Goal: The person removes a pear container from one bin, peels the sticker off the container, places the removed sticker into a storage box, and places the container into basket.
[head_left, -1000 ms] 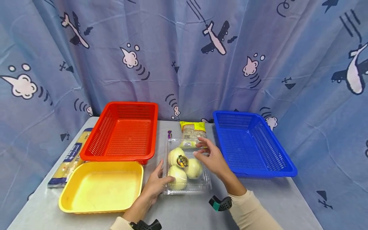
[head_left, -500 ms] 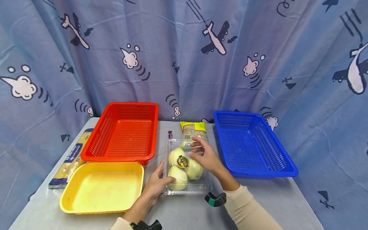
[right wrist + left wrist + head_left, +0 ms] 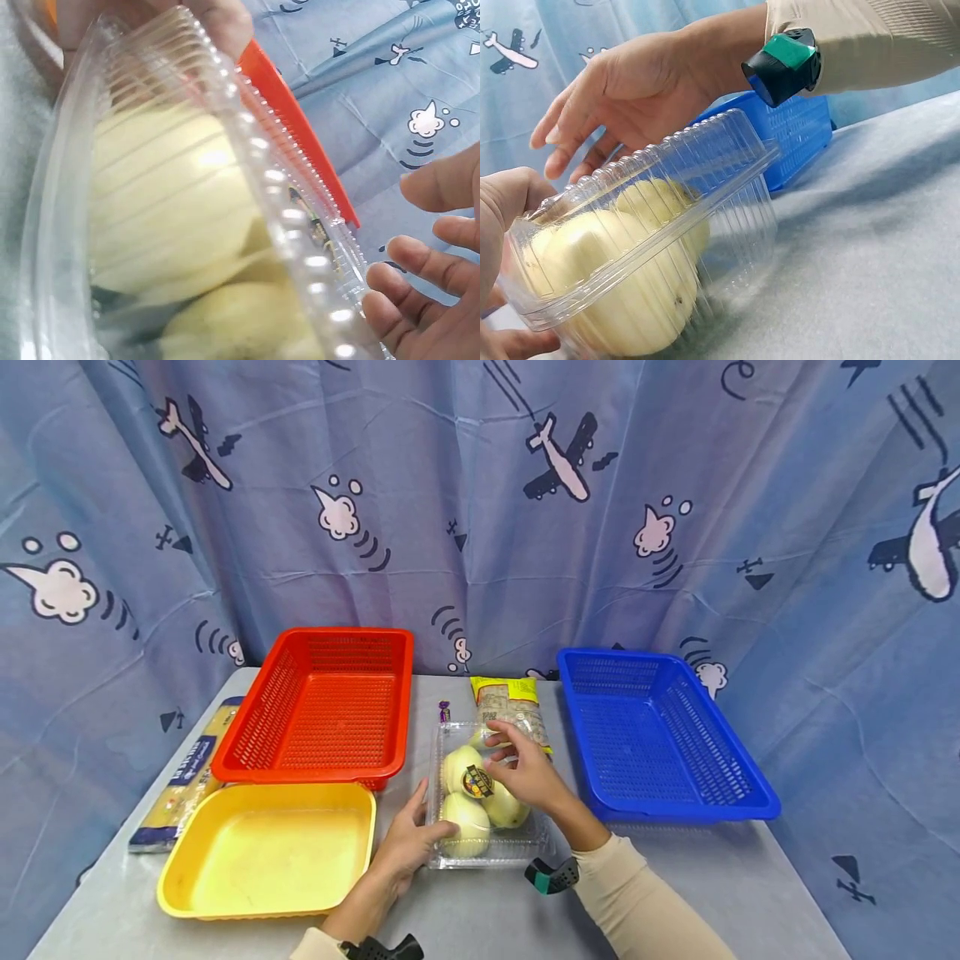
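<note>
A clear plastic clamshell box (image 3: pixel 491 862) holds several pale yellow round fruits (image 3: pixel 465 822), with a dark round sticker (image 3: pixel 477 782) on its lid. My left hand (image 3: pixel 411 843) grips the box's left side, thumb over the lid and fingers lower down, as the left wrist view shows. In that view the box leans. My right hand (image 3: pixel 528 768) hovers over the lid's far right part, fingers loosely bent and nothing held. Seen from the right wrist, its fingertips (image 3: pixel 386 277) are right at the lid's edge.
A red basket (image 3: pixel 341 775) and a yellow tray (image 3: pixel 266 910) stand left, beside a long yellow and blue packet (image 3: pixel 191 760). A blue basket (image 3: pixel 686 812) stands right. Behind the box lie a yellow-topped bag (image 3: pixel 510 693) and a small purple wrapped candy (image 3: pixel 444 710). A curtain (image 3: pixel 480 527) hangs behind.
My right hand has moved left over the lid, from its right side toward the sticker. The left hand and the box have stayed nearly in place.
</note>
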Tool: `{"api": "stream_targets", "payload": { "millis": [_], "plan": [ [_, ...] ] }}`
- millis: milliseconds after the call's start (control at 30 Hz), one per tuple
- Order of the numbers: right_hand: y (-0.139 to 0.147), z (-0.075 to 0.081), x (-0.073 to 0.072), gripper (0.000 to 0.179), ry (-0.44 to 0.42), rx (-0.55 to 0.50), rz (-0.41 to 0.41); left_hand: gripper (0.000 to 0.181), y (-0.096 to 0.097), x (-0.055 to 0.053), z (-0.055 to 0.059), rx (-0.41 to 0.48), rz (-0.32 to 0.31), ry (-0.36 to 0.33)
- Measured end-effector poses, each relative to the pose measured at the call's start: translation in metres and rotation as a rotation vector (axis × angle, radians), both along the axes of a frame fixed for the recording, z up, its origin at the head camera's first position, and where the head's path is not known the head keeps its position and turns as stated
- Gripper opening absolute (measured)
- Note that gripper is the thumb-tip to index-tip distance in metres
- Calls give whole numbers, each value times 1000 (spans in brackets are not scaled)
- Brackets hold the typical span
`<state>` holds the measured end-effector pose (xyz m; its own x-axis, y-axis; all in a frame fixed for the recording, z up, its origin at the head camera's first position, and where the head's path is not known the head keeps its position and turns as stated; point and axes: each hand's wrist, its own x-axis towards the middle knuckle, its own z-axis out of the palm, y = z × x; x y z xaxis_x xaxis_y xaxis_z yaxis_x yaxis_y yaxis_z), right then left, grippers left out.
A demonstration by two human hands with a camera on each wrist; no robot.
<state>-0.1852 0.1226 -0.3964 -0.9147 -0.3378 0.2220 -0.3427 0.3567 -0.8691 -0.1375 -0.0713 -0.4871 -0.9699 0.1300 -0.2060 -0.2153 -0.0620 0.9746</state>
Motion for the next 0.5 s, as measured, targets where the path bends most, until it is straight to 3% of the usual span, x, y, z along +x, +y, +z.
{"api": "stream_targets", "payload": {
  "millis": [233, 500],
  "plan": [
    [2, -36, -20, 55, 66, 39, 9, 101, 0, 0, -2, -28, 5, -6],
    [0, -37, -21, 55, 112, 152, 23, 100, 1, -1, -2, -31, 10, -12]
  ]
}}
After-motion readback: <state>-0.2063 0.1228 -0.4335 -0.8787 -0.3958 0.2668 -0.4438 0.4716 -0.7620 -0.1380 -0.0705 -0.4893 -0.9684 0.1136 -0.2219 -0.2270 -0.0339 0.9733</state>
